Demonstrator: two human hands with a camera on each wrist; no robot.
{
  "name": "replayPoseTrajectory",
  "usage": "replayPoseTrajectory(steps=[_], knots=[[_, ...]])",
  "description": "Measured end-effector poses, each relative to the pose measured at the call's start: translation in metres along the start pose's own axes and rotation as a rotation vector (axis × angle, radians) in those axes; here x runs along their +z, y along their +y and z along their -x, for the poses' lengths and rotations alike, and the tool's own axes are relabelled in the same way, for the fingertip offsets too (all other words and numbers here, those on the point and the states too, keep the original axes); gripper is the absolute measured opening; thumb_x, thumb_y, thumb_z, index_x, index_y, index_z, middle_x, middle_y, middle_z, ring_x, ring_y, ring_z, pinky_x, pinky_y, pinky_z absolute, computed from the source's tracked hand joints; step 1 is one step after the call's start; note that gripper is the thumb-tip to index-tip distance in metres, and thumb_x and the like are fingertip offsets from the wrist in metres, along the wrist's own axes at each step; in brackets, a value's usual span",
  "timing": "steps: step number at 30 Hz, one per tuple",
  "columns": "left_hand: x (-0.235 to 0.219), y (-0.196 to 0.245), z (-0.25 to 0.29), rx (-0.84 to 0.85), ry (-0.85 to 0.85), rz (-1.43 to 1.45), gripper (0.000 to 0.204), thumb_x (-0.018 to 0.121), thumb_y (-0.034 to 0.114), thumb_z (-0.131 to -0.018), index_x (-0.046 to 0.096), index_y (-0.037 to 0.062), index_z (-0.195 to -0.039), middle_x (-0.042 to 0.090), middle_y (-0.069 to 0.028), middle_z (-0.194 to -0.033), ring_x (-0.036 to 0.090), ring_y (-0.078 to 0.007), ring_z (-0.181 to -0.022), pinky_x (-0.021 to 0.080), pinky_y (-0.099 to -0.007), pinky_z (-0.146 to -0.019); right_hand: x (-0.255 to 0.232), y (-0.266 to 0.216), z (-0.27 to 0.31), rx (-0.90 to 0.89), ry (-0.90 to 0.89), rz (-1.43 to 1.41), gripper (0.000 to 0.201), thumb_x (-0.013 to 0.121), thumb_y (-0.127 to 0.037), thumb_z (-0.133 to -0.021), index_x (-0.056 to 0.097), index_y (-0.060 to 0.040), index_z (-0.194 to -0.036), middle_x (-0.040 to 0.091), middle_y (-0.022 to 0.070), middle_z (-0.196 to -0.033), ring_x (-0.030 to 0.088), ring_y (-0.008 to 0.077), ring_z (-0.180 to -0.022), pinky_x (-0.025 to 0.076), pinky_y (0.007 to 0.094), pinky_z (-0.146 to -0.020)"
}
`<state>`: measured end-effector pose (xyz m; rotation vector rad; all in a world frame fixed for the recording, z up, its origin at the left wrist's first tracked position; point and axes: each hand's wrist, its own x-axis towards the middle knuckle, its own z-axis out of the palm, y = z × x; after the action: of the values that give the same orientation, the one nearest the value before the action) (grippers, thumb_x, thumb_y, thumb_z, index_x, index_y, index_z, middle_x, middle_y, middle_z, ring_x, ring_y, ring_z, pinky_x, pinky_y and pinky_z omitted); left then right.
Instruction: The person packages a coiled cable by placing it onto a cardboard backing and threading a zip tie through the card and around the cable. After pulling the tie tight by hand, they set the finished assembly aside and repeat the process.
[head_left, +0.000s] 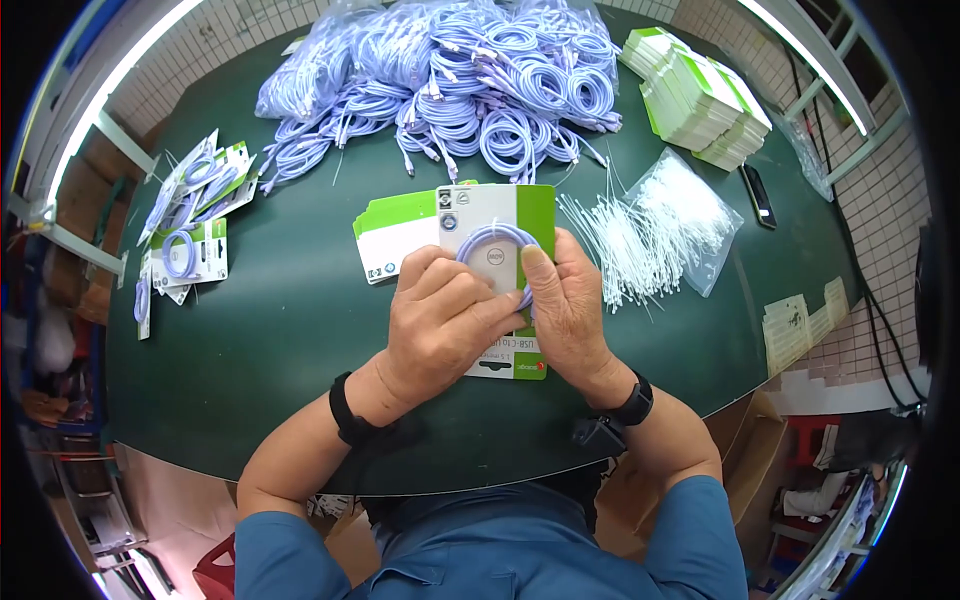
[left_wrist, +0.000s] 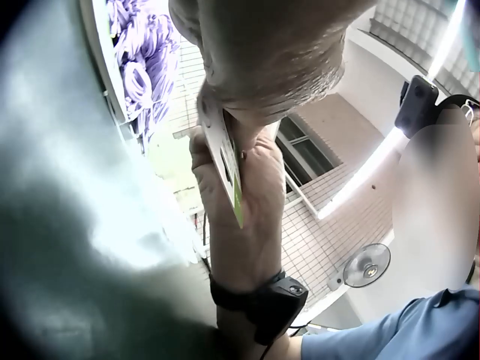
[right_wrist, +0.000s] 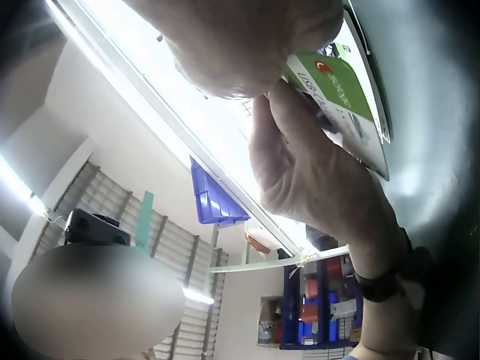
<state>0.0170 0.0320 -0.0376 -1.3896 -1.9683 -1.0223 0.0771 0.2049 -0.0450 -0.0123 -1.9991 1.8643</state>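
A white and green packaging card (head_left: 478, 212) faces up over the table, its hang-hole end toward the body. On it lies a coiled lilac USB cable (head_left: 487, 232), bound with a white tie at the top. My right hand (head_left: 568, 305) grips the card's right side, thumb pressing the coil on the front and fingers behind. From the left, my left hand (head_left: 440, 315) pinches the coil's lower right with curled fingers, close to the right thumb. Its fingers cover the coil's lower left. In the right wrist view, the card's printed end (right_wrist: 337, 86) shows beside the left hand (right_wrist: 307, 157).
More cards (head_left: 395, 240) lie just behind the left hand. Lilac cables (head_left: 450, 90) are heaped at the back. White ties (head_left: 620, 245) spread right, beside a plastic bag (head_left: 690, 215). Card stacks (head_left: 700, 100) and a black phone (head_left: 760, 195) lie farther right; carded cables (head_left: 190, 220) lie left.
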Motion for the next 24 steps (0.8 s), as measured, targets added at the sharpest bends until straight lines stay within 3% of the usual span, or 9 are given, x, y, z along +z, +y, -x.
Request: replayPoseTrajectory(steps=[4, 7, 12, 16, 17, 20, 22, 23, 24], knots=[[-0.007, 0.000, -0.011, 0.165, 0.033, -0.032, 0.024, 0.082, 0.007, -0.074, 0.079, 0.0068, -0.098, 0.070, -0.0049, -0.094, 0.071, -0.0247, -0.101, 0.054, -0.0485, -0.102, -0.002, -0.004, -0.007, 0.058, 0.088, -0.265, 0.032, 0.055, -0.022, -0.116, 0.061, 0.0039, -0.133, 0.073, 0.0054, -0.111, 0.063, 0.0061, -0.097, 0.055, 0.0245, -0.082], [-0.010, 0.006, -0.006, 0.123, -0.036, -0.054, 0.025, 0.078, 0.006, -0.075, 0.079, 0.0059, -0.101, 0.072, -0.0054, -0.100, 0.070, -0.0264, -0.117, 0.054, -0.0487, -0.110, -0.002, -0.001, -0.006, 0.057, 0.064, -0.268, 0.031, 0.055, -0.021, -0.116, 0.062, 0.0036, -0.134, 0.072, 0.0047, -0.114, 0.063, 0.0052, -0.099, 0.055, 0.0233, -0.084], [-0.005, 0.005, -0.002, 0.065, -0.042, -0.002, 0.031, 0.078, 0.005, -0.075, 0.079, 0.0057, -0.106, 0.073, -0.0072, -0.110, 0.066, -0.0304, -0.125, 0.054, -0.0480, -0.111, -0.003, -0.002, -0.005, 0.068, 0.061, -0.319, 0.030, 0.057, -0.019, -0.115, 0.062, 0.0036, -0.134, 0.072, 0.0056, -0.118, 0.064, 0.0066, -0.101, 0.055, 0.0244, -0.087], [-0.007, 0.005, -0.001, 0.026, 0.024, -0.068, 0.043, 0.084, 0.010, -0.077, 0.076, 0.0068, -0.119, 0.063, -0.0155, -0.136, 0.059, -0.0386, -0.135, 0.053, -0.0458, -0.111, -0.025, 0.006, -0.016, -0.044, 0.032, 0.118, 0.028, 0.053, -0.015, -0.114, 0.063, 0.0035, -0.132, 0.069, 0.0049, -0.113, 0.063, 0.0106, -0.101, 0.053, 0.0284, -0.088], [-0.012, 0.007, -0.001, 0.015, 0.025, -0.157, 0.043, 0.084, 0.010, -0.077, 0.076, 0.0068, -0.119, 0.063, -0.0155, -0.136, 0.059, -0.0386, -0.135, 0.053, -0.0458, -0.111, -0.028, 0.006, -0.017, -0.056, 0.047, 0.068, 0.029, 0.051, -0.018, -0.115, 0.062, 0.0027, -0.133, 0.070, 0.0046, -0.113, 0.064, 0.0099, -0.101, 0.053, 0.0281, -0.088], [-0.020, 0.014, 0.002, -0.215, 0.120, -0.059, 0.059, 0.089, 0.014, -0.085, 0.066, 0.0034, -0.137, 0.059, -0.0176, -0.146, 0.052, -0.0357, -0.142, 0.055, -0.0398, -0.105, -0.028, 0.001, -0.017, -0.078, 0.091, -0.121, 0.031, 0.048, -0.021, -0.118, 0.062, 0.0017, -0.133, 0.069, 0.0033, -0.113, 0.063, 0.0092, -0.098, 0.053, 0.0268, -0.085], [-0.021, 0.022, 0.005, -0.723, 0.028, 0.584, 0.061, 0.083, 0.013, -0.094, 0.056, -0.0006, -0.146, 0.064, -0.0168, -0.141, 0.060, -0.0271, -0.133, 0.056, -0.0370, -0.101, -0.023, -0.001, -0.011, -0.101, 0.041, -0.136, 0.031, 0.049, -0.022, -0.117, 0.062, 0.0021, -0.133, 0.068, 0.0035, -0.114, 0.062, 0.0089, -0.099, 0.052, 0.0264, -0.087], [-0.018, 0.022, 0.009, -0.729, 0.043, 0.564, 0.061, 0.083, 0.013, -0.094, 0.056, -0.0006, -0.146, 0.064, -0.0168, -0.141, 0.060, -0.0271, -0.133, 0.056, -0.0370, -0.101, -0.022, -0.002, -0.009, -0.118, 0.022, -0.124, 0.032, 0.049, -0.022, -0.117, 0.062, 0.0025, -0.132, 0.068, 0.0038, -0.115, 0.062, 0.0087, -0.100, 0.051, 0.0260, -0.088], [-0.014, 0.019, 0.015, -0.802, -0.115, 0.802, 0.051, 0.079, 0.013, -0.097, 0.059, -0.0024, -0.141, 0.067, -0.0142, -0.133, 0.063, -0.0223, -0.124, 0.056, -0.0354, -0.098, -0.020, -0.001, -0.007, -0.136, 0.007, -0.110, 0.032, 0.050, -0.023, -0.117, 0.062, 0.0029, -0.132, 0.067, 0.0040, -0.115, 0.061, 0.0085, -0.102, 0.050, 0.0256, -0.090]])
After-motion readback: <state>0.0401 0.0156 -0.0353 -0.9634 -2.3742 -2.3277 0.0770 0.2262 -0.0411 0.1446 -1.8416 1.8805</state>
